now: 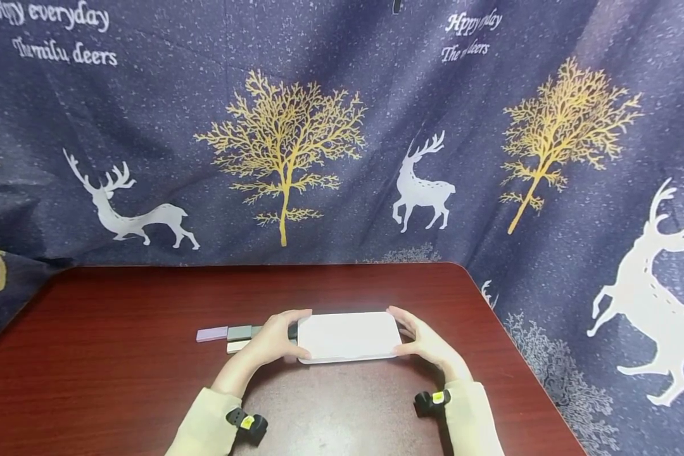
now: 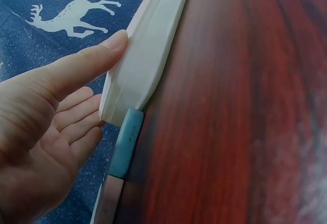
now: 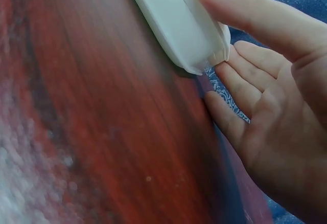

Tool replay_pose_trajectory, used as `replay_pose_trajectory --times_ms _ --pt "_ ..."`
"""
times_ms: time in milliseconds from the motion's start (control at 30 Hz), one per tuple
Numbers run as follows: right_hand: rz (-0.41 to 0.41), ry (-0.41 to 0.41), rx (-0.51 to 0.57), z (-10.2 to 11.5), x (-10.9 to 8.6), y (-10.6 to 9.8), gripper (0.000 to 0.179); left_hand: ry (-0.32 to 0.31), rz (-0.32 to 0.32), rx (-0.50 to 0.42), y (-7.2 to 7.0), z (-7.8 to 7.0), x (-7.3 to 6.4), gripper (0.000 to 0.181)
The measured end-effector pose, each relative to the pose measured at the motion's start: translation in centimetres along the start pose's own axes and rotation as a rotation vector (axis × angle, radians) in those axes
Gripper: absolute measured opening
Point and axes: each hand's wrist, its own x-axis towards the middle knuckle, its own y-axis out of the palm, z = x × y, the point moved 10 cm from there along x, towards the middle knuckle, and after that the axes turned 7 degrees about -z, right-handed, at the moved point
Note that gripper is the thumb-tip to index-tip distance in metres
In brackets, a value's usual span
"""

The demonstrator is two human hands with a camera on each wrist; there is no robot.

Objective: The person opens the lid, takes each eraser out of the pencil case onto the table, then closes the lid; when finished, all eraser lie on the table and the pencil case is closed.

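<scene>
A flat white box (image 1: 348,337) with rounded corners lies level at the middle of the table, between both hands. My left hand (image 1: 278,337) grips its left end, thumb on the near side and fingers at the far side. At the opposite end my right hand (image 1: 424,342) holds it the same way. The left wrist view shows the thumb against the side wall of the white box (image 2: 148,45), with a teal bar (image 2: 126,143) close to its end. In the right wrist view, the right thumb presses the side of the box (image 3: 179,24); the fingertips are partly hidden behind it.
Left of the box lie small flat bars: a purple one (image 1: 212,334), a green one (image 1: 240,333) and a cream one (image 1: 237,346), others partly behind the left hand. The reddish-brown table (image 1: 120,380) ends at a dark blue cloth (image 1: 342,234) with deer and trees.
</scene>
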Motion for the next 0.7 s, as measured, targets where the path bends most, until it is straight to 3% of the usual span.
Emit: replay_pose_trajectory --times_ms 333,700 --pt "0.003 0.015 -0.001 0.17 -0.34 -0.07 0.088 0.057 0.022 0.041 -0.05 -0.35 0.14 0.086" --pt "0.021 0.013 0.008 0.84 -0.58 -0.14 0.089 0.057 0.044 0.044 0.00 -0.58 0.01 0.086"
